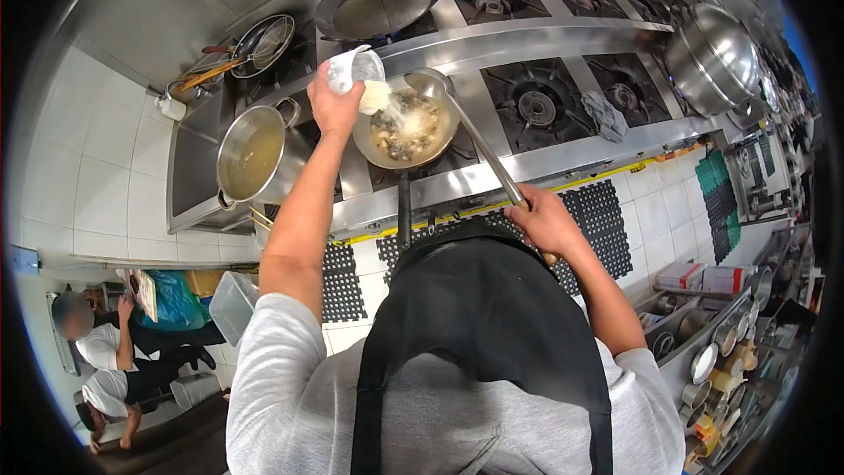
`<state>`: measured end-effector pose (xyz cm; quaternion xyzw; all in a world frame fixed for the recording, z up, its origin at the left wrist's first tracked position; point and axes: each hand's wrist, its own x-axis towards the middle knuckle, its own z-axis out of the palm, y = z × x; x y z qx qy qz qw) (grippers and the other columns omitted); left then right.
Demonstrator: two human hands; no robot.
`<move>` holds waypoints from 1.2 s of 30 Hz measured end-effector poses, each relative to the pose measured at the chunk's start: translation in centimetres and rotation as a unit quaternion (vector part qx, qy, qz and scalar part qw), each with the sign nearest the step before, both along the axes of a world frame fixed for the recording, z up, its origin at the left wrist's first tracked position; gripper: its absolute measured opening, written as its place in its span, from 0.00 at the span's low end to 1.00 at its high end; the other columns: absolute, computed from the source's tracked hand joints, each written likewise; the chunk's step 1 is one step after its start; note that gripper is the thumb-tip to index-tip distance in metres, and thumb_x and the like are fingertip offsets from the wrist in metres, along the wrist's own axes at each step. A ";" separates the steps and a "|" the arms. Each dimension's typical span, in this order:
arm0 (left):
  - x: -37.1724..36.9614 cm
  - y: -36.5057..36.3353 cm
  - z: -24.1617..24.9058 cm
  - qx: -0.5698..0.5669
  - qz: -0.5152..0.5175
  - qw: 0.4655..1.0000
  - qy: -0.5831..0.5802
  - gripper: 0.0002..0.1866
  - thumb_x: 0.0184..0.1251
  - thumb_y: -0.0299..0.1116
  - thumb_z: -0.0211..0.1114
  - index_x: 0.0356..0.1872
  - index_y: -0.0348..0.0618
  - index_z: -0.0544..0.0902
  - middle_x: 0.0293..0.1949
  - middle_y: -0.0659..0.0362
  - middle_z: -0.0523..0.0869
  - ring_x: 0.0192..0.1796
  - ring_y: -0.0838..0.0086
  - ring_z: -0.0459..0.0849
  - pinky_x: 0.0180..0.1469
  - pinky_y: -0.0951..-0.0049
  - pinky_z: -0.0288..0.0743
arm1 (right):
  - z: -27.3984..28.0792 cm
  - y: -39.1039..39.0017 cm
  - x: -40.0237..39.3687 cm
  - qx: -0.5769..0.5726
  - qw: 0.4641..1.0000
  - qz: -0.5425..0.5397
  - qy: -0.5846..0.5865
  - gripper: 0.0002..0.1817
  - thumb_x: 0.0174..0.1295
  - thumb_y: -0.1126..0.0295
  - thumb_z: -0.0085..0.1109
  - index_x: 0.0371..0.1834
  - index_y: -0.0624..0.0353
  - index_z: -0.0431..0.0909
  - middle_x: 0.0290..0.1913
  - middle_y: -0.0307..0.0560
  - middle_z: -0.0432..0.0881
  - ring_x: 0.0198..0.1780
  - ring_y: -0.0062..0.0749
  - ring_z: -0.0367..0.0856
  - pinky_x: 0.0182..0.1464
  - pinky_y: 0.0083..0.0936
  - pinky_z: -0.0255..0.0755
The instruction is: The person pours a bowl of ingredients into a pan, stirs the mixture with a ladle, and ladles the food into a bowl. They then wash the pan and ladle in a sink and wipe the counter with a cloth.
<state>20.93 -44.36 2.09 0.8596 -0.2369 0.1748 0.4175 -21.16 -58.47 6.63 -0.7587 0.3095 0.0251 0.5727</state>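
Observation:
My left hand is closed around a tilted plastic tub above the frying pan. White powder spills from the tub's mouth and falls onto dark, chopped pieces of food in the pan. On the right, my right hand grips the long handle of a metal ladle. The ladle's bowl lies at the pan's far right rim. The pan sits on a front burner, its black handle pointing toward my apron, with neither hand on it.
A pot of yellowish liquid stands left of the pan. Behind are a large wide pan and strainers. A grey cloth lies by the right front burners, near a big steel pot. Two people are at lower left.

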 end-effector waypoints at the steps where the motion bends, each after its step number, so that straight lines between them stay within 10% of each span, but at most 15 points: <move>1: 1.2 0.3 -1.9 -0.045 0.008 0.998 0.041 0.44 0.51 0.44 0.80 0.72 0.45 0.75 0.64 0.43 0.79 0.66 0.50 0.79 0.70 0.56 0.74 | -0.3 -0.1 0.5 -0.014 1.000 0.005 -0.003 0.12 0.71 0.70 0.62 0.52 0.65 0.81 0.22 0.34 0.74 0.18 0.19 0.73 0.23 0.22 0.71; 4: 1.5 1.6 -4.7 -0.254 0.002 0.936 0.244 0.48 0.54 0.41 0.80 0.75 0.32 0.68 0.69 0.42 0.77 0.67 0.57 0.80 0.68 0.61 0.76 | -3.9 -0.6 2.1 -0.215 0.973 0.048 -0.064 0.15 0.69 0.65 0.64 0.49 0.68 0.82 0.25 0.47 0.80 0.18 0.29 0.80 0.27 0.34 0.76; 8: 0.3 3.8 -7.6 -0.414 0.028 0.820 0.395 0.50 0.62 0.39 0.77 0.79 0.29 0.57 0.70 0.43 0.75 0.67 0.58 0.80 0.66 0.60 0.77 | -5.3 0.3 4.4 0.077 0.996 0.023 0.048 0.15 0.74 0.63 0.61 0.48 0.67 0.81 0.25 0.40 0.80 0.22 0.24 0.80 0.25 0.27 0.75; 12: -2.6 5.6 -6.2 -0.455 0.027 0.777 0.434 0.47 0.63 0.39 0.77 0.78 0.33 0.60 0.69 0.44 0.76 0.66 0.60 0.81 0.65 0.58 0.78 | -4.9 -1.8 5.2 0.703 0.705 -0.094 -0.018 0.16 0.77 0.64 0.58 0.58 0.64 0.76 0.27 0.30 0.75 0.21 0.13 0.71 0.21 0.16 0.68; 15: -4.6 7.0 -4.1 -0.473 0.003 0.758 0.450 0.44 0.66 0.41 0.76 0.77 0.38 0.63 0.68 0.45 0.77 0.66 0.60 0.81 0.64 0.55 0.79 | -4.2 -1.6 5.5 0.737 0.670 -0.086 -0.031 0.16 0.77 0.64 0.58 0.57 0.65 0.75 0.28 0.30 0.76 0.21 0.13 0.71 0.21 0.15 0.68; 29: -19.1 17.4 -3.4 -0.457 -0.006 0.666 0.589 0.39 0.71 0.50 0.71 0.76 0.44 0.66 0.66 0.51 0.74 0.61 0.52 0.84 0.64 0.52 0.80 | -0.5 -1.5 5.4 0.340 0.939 -0.033 -0.033 0.15 0.75 0.63 0.61 0.56 0.62 0.79 0.27 0.34 0.76 0.19 0.20 0.71 0.20 0.21 0.67; 36: -23.5 19.0 -4.6 -0.446 -0.014 0.659 0.606 0.35 0.71 0.49 0.71 0.72 0.43 0.69 0.65 0.50 0.75 0.61 0.55 0.84 0.60 0.51 0.84 | -1.9 -1.9 5.9 0.152 0.988 0.019 0.014 0.16 0.73 0.66 0.61 0.58 0.63 0.80 0.28 0.36 0.75 0.18 0.21 0.71 0.20 0.22 0.67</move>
